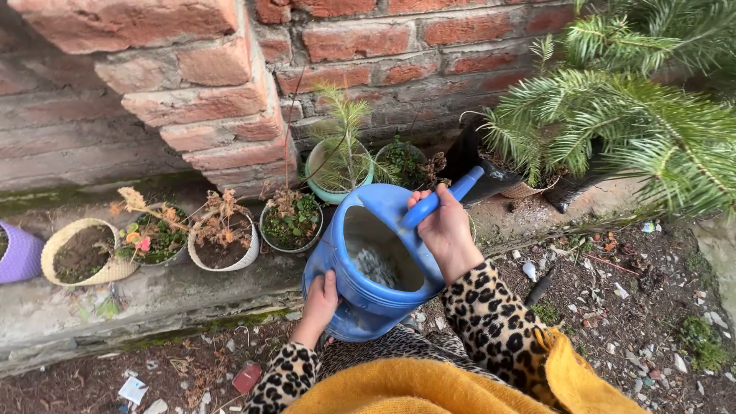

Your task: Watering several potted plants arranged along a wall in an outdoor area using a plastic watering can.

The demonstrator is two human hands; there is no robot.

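The right hand (447,230) grips the blue can's (368,264) handle; the left hand (320,300) cups its near underside. Its spout end tilts toward the green pot (318,180) on the ledge (153,295).

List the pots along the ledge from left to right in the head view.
Purple pot → cream woven pot of bare soil → small pot with coloured flowers → white pot with dried stems → grey pot of green leaves → teal pot with a young conifer → dark pot of small greenery.
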